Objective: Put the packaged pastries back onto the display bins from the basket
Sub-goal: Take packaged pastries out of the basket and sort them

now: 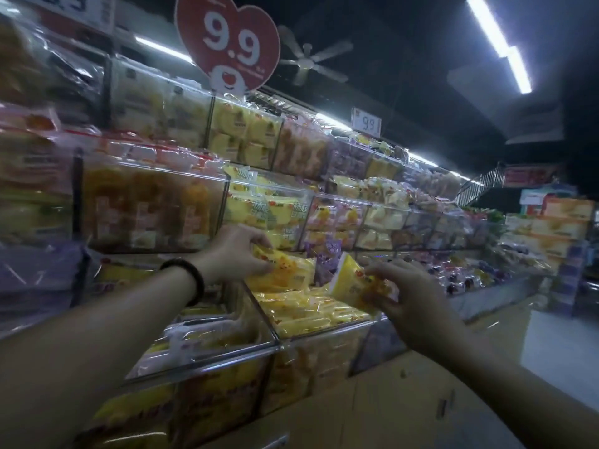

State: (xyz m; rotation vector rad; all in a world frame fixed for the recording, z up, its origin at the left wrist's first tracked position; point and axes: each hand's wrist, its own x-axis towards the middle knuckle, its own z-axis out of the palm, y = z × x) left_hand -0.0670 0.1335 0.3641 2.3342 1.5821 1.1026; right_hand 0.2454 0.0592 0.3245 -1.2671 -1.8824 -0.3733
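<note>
Head view, left to right: dark bracelet (188, 277) on left wrist. Left hand (238, 254) at frame centre, fingers pinching yellow pastry packet (288, 270) above clear display bin (311, 332) full of same yellow packets. Right hand (402, 296), right of centre, clasping second yellow packet (353, 286), tilted over bin's right edge. Red heart price sign (228, 40) upper centre.

Yellow pastry packet (285, 270) in each hand
</note>
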